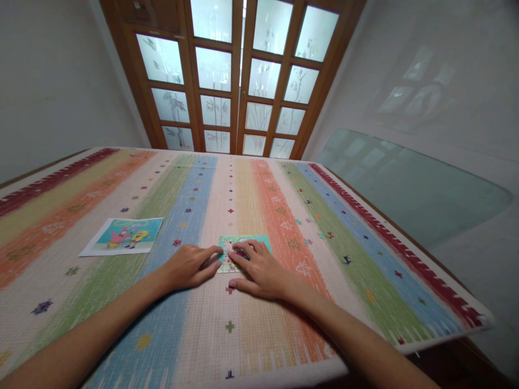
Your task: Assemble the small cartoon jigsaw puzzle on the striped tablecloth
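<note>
A small jigsaw puzzle with a teal border and cartoon picture lies flat on the striped tablecloth. My right hand rests on top of it, fingers spread and pressing down on its middle. My left hand lies flat on the cloth at the puzzle's left edge, fingers together and stretched out, fingertips touching that edge. Both hands cover part of the puzzle's picture.
A printed cartoon reference picture lies on the table at the left. Wooden doors with frosted glass panes stand behind the table. A glass sheet leans against the right wall, past the table's right edge.
</note>
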The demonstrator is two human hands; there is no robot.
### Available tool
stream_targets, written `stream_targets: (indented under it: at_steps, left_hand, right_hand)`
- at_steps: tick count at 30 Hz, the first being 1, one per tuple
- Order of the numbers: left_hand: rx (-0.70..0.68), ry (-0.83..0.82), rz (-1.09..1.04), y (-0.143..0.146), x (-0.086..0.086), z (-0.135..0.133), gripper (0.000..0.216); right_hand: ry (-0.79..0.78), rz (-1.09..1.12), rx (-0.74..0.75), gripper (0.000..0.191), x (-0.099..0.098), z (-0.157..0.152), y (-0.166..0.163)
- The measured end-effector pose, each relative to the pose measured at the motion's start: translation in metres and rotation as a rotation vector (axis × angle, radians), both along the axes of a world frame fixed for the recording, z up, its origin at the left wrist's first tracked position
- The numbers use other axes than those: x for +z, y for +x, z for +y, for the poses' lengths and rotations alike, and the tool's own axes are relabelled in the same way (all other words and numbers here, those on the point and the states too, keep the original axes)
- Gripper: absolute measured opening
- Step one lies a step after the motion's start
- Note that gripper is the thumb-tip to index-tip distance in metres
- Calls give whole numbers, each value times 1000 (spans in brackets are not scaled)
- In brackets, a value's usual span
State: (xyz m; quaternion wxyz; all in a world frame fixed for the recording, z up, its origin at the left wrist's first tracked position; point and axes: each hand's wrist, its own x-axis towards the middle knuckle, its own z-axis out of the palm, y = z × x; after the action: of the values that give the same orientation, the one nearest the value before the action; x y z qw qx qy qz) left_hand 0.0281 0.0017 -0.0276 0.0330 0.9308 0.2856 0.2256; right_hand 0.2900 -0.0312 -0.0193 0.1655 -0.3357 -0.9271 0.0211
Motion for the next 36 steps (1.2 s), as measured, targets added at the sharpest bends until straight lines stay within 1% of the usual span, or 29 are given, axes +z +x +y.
stream_targets:
  at_steps: [7,15,21,27,36]
  left_hand:
    - [-39,5,-31,0,-2,2,31]
    - [-38,24,-24,0,-1,1,34]
    - [-43,0,-41,-1,-3,2,34]
    - [-49,-41,-49,-1,-1,2,34]
    - [-67,8,-51,-1,-1,2,34]
  right_hand:
    - [-12,23,12,65,1,-1,1]
    - [-57,75,-15,49,8,1,8]
    - [-86,111,-52,46,9,3,11]
    - [-95,115,-51,45,9,3,11]
    - [-95,118,-51,45,9,3,12]
